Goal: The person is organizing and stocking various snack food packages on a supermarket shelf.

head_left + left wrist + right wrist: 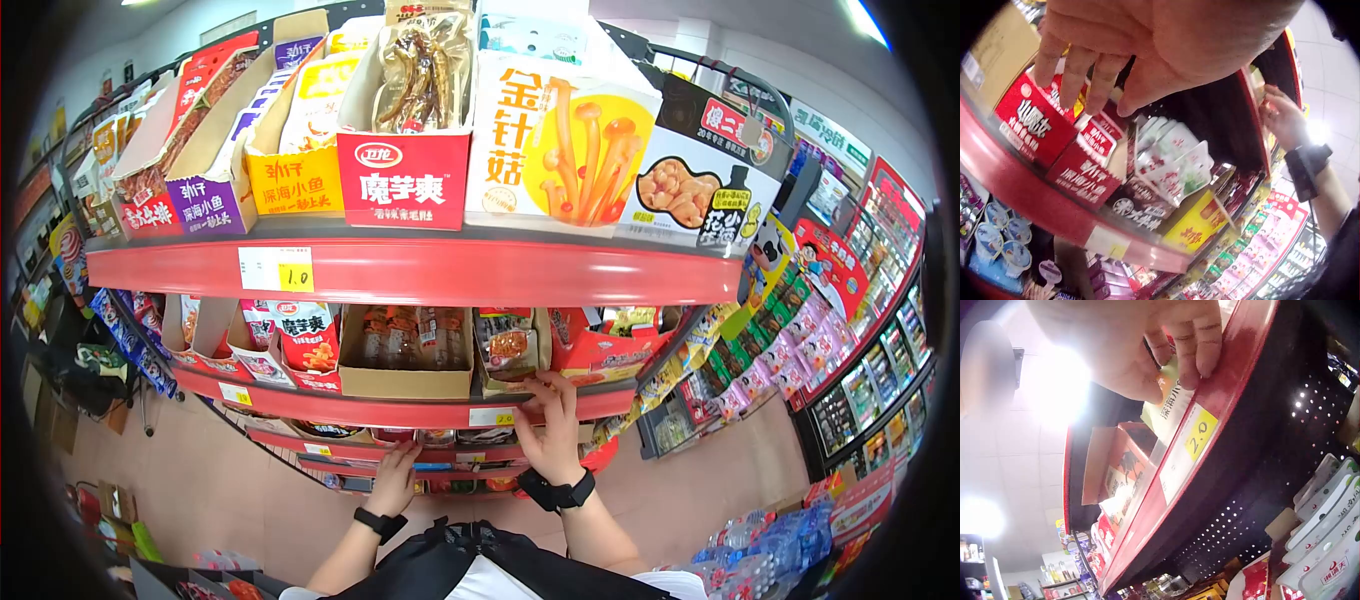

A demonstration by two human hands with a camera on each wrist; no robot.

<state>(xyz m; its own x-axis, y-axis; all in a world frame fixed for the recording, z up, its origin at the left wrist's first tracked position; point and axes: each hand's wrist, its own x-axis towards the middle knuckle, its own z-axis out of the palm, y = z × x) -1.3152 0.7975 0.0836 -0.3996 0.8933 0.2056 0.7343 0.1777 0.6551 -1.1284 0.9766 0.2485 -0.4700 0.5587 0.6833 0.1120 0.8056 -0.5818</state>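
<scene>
My right hand [552, 440] rests at the red lip of the second shelf, its fingertips at the front of a small carton of snack packets [508, 345]. From the right wrist view, its bent fingers [1209, 353] lie over the shelf lip beside a price tag [1190, 447], with a pale green piece of packaging [1172, 406] just under the hand. Lower and to the left, my left hand [395, 480] reaches toward a lower shelf. In the left wrist view its fingers [1100, 75] hang loosely above red snack boxes [1035, 128], holding nothing.
The top shelf bears several snack boxes, among them a red one [405, 180] and a large white mushroom box [560, 140]. A brown carton of packets [405, 380] stands left of my right hand. Hanging packets [765, 345] line the right side. Bottled drinks [770, 545] stand on the floor.
</scene>
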